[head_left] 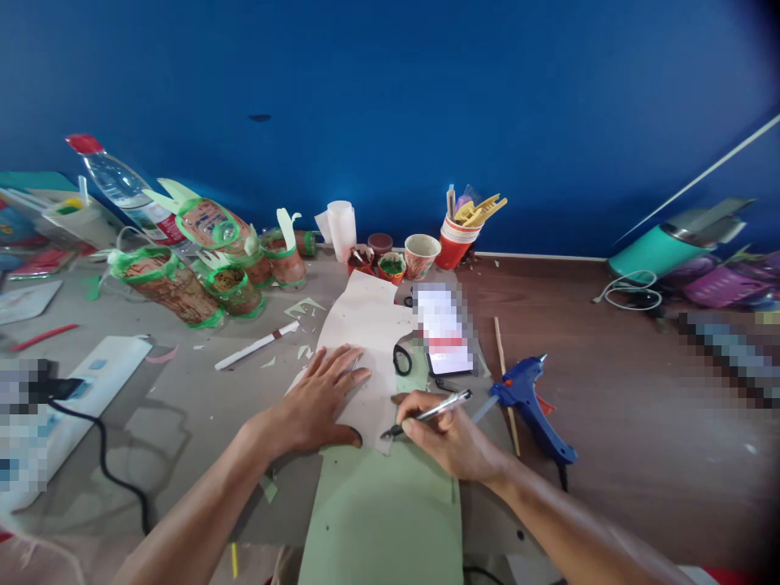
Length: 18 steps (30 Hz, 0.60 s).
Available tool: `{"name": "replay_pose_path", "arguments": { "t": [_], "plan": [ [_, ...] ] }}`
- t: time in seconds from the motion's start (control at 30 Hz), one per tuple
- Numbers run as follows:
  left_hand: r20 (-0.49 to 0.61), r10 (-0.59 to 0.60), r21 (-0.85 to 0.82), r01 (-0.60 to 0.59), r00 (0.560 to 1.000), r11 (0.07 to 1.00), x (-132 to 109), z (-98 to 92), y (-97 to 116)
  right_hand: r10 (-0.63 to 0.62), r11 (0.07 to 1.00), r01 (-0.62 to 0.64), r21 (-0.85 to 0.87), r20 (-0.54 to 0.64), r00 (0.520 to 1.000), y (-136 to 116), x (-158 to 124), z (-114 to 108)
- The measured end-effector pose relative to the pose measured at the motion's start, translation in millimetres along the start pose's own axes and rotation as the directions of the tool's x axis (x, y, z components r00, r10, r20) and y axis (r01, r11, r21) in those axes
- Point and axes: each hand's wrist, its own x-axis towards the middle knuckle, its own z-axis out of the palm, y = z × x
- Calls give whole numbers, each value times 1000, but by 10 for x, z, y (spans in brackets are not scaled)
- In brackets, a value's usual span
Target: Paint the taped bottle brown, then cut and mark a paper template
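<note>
My left hand [322, 398] lies flat with fingers spread on a white sheet of paper [366, 333], pressing it onto a pale green card [383, 512]. My right hand [448, 439] is closed round a silver pen [435, 409], whose tip touches the lower edge of the white paper. Black scissors [400, 359] lie just beyond the pen, partly on the paper.
A blue glue gun [536, 402] and a thin wooden stick [505, 382] lie right of my right hand. Cut plastic bottles with green tape [201, 276], paper cups [420, 254] and a water bottle [127, 191] stand at the back. A black cable [110, 463] runs at the left.
</note>
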Motion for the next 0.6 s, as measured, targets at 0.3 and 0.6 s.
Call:
{"name": "replay_pose_path", "arguments": {
  "t": [0.3, 0.6],
  "plan": [
    [8, 5, -21, -5, 1000, 1000, 8, -13, -4, -35, 999, 36, -33, 12, 999, -11, 10, 6],
    [-1, -1, 13, 1, 1000, 1000, 5, -4, 2, -144, 972, 148, -182, 38, 989, 23, -7, 54]
  ]
}}
